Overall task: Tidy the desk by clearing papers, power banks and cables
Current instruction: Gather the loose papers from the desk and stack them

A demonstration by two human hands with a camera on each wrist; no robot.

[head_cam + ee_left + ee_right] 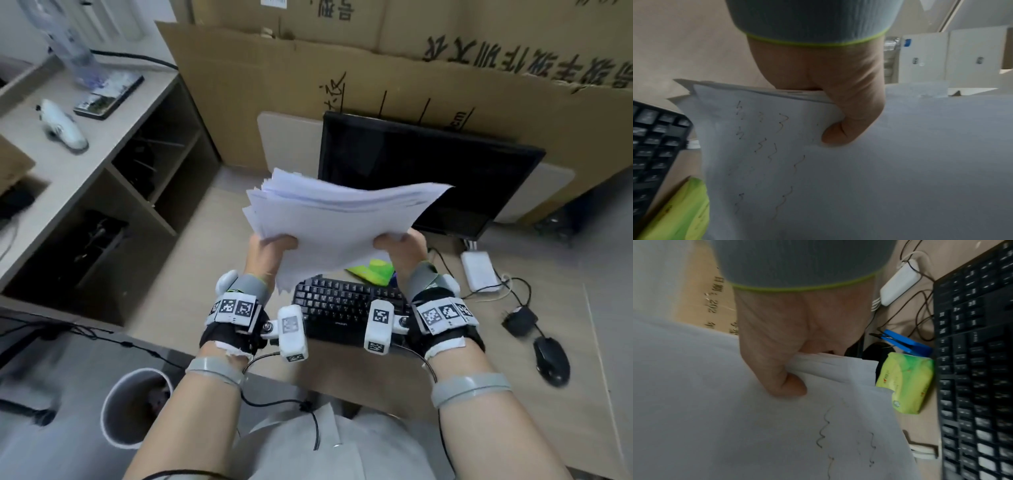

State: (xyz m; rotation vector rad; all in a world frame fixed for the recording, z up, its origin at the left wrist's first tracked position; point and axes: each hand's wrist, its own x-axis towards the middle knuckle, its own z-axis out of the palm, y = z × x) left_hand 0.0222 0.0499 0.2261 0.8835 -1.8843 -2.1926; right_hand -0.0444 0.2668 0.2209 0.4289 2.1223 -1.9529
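A thick stack of white papers (335,219) is lifted above the desk, over the black keyboard (346,305). My left hand (270,248) grips its near left corner, thumb on top (836,133). My right hand (400,246) grips the near right corner, thumb on the sheets (785,384). The papers (879,178) carry faint pen squiggles on the papers (735,418). A white power bank (479,270) with cables (513,291) lies on the desk to the right; the power bank (898,282) also shows in the right wrist view.
A green tissue pack (371,272) and a blue clip (906,344) lie behind the keyboard. A black monitor (428,171) stands behind, a black adapter (519,320) and mouse (551,359) to the right. A shelf unit (102,154) is left, a white bin (137,407) below.
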